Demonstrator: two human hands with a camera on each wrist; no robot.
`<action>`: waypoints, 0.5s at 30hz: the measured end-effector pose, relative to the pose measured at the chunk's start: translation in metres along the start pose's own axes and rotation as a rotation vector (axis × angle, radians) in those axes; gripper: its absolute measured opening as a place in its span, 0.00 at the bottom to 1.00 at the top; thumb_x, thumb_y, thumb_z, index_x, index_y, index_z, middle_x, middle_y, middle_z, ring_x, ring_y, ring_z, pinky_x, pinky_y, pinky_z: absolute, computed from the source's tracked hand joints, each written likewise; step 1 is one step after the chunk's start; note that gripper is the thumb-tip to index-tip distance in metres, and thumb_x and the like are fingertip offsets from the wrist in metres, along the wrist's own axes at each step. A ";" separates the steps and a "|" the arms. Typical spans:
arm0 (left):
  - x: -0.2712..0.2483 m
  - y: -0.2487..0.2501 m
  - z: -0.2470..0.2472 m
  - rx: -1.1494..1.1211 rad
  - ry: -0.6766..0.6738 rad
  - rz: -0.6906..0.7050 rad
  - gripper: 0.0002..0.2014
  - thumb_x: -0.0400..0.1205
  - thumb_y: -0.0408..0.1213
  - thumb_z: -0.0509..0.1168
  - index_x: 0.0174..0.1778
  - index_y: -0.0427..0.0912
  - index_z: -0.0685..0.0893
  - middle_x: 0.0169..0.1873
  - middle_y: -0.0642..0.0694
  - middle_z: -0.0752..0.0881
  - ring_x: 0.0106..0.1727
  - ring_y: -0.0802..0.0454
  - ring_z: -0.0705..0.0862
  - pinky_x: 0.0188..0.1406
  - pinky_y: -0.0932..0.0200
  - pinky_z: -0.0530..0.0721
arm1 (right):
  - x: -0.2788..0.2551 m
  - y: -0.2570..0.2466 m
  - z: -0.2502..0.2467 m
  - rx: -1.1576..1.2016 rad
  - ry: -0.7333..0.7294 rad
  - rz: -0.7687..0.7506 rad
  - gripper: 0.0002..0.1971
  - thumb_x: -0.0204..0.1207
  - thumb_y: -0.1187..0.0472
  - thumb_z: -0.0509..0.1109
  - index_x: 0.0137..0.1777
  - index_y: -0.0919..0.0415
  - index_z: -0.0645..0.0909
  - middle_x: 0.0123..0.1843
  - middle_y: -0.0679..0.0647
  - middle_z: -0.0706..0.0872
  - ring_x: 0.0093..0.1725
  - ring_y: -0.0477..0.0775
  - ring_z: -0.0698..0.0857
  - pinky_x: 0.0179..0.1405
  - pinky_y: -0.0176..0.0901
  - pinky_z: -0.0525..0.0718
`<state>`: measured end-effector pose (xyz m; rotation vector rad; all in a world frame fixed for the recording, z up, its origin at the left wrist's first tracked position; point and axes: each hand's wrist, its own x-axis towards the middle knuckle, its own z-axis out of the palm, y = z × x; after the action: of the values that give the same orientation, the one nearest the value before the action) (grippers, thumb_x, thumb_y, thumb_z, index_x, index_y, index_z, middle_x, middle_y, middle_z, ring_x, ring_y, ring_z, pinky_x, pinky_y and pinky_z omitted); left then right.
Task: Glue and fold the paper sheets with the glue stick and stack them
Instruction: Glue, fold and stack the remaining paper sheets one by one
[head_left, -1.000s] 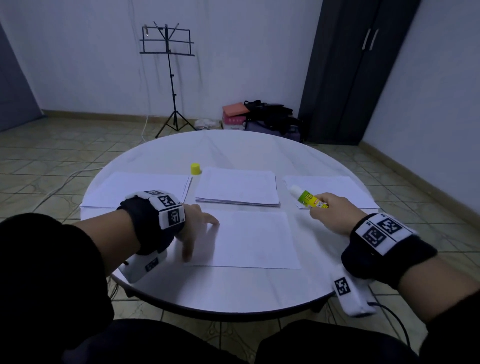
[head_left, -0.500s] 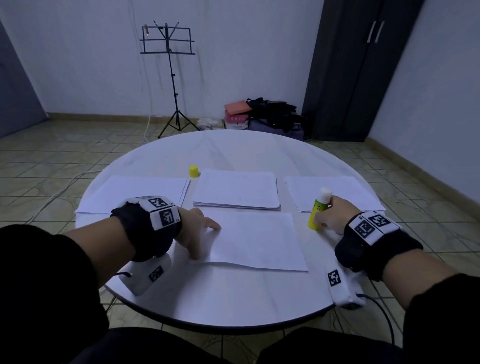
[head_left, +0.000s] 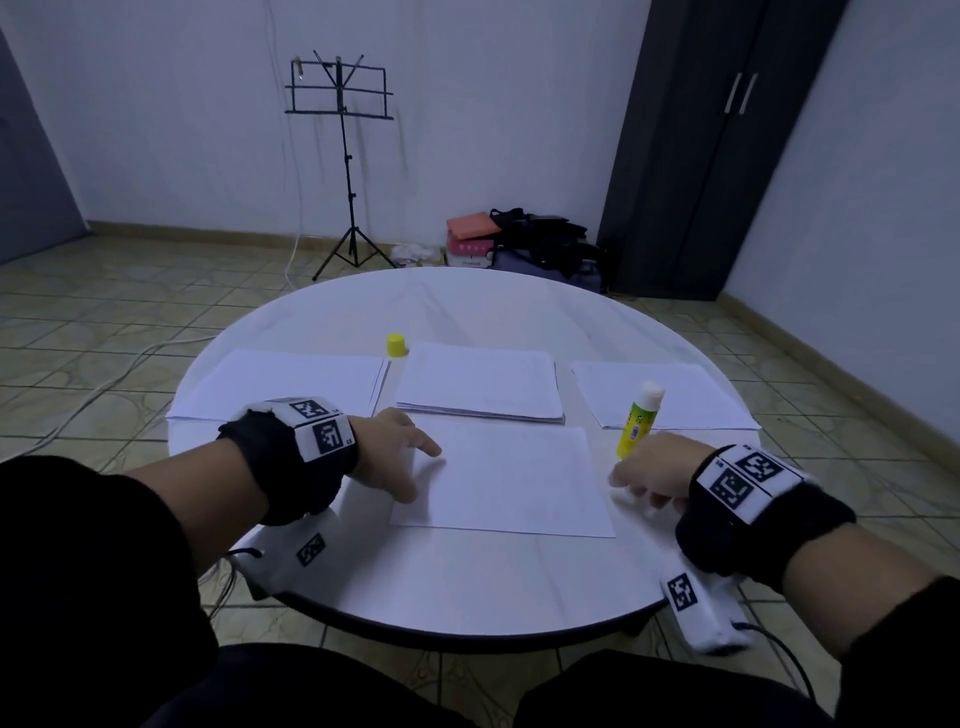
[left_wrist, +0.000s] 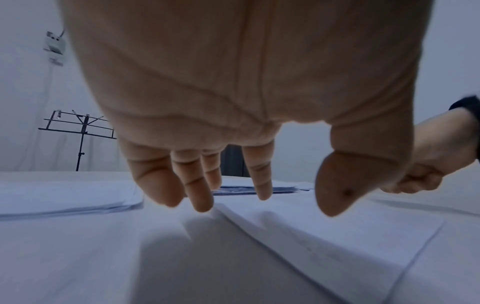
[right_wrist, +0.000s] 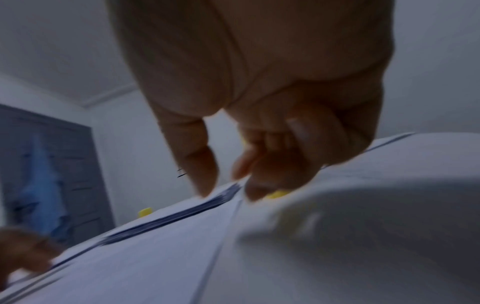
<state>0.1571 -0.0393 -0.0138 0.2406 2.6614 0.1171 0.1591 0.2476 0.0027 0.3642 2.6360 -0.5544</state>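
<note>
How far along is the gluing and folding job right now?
Done: glue stick uncapped, standing upright; its cap sits apart. In hand: left hand rests on the front sheet, still flat; right hand holds nothing. Left: folding, stacking.

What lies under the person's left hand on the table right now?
The left hand hovers over the left edge of the single paper sheet, fingers straight and spread. Bare white table shows beside it. Whether the fingertips touch the sheet cannot be told.
</note>
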 end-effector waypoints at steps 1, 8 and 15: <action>-0.001 -0.004 0.000 -0.023 0.005 0.002 0.32 0.77 0.43 0.68 0.78 0.61 0.65 0.77 0.51 0.59 0.72 0.52 0.73 0.70 0.57 0.73 | -0.007 -0.007 0.002 -0.060 -0.048 -0.044 0.11 0.78 0.54 0.68 0.45 0.62 0.78 0.34 0.50 0.81 0.27 0.47 0.77 0.24 0.36 0.72; -0.004 -0.058 -0.017 -0.105 0.077 -0.078 0.32 0.79 0.44 0.68 0.80 0.52 0.65 0.76 0.48 0.70 0.73 0.51 0.74 0.68 0.61 0.70 | -0.024 -0.091 0.014 -0.277 -0.118 -0.266 0.19 0.79 0.50 0.66 0.59 0.67 0.82 0.47 0.50 0.85 0.32 0.48 0.79 0.25 0.35 0.70; 0.010 -0.160 -0.039 -0.040 0.193 -0.355 0.32 0.81 0.48 0.66 0.80 0.47 0.65 0.78 0.45 0.68 0.78 0.47 0.67 0.72 0.58 0.66 | 0.002 -0.196 0.042 -0.370 0.004 -0.486 0.14 0.77 0.50 0.68 0.43 0.62 0.79 0.41 0.55 0.79 0.41 0.54 0.77 0.41 0.40 0.74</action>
<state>0.1061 -0.1956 -0.0029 -0.2697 2.8403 0.0822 0.1068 0.0560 0.0306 -0.3962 2.7550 -0.1916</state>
